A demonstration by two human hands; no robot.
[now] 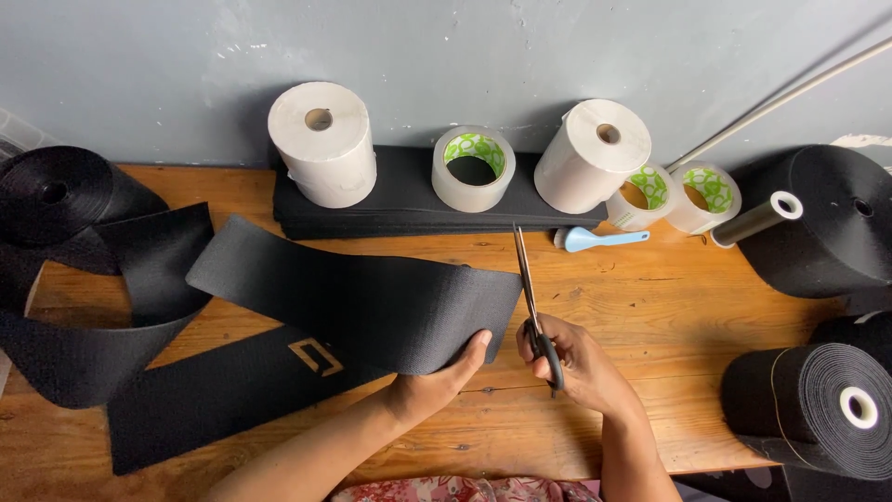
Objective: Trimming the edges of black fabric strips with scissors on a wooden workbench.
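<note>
My left hand (437, 386) pinches the near corner of the wide black webbing strip (358, 302), thumb on top, fingers closed beneath it. Just right of that cut edge, my right hand (571, 363) is wrapped shut around the scissors (530, 288), whose blades point away from me and run along the strip's end. The strip folds back leftward over the wooden surface (650, 307), a small tan square mark (316, 357) showing on its lower layer. Black rolls (818, 404) stand at my right and another at far left (56, 191). Farther back lie a pale blue handle (599, 240), a stack of black sheets (409, 200), two white paper rolls (325, 139), and tape rolls with green-patterned cores (474, 167).
</note>
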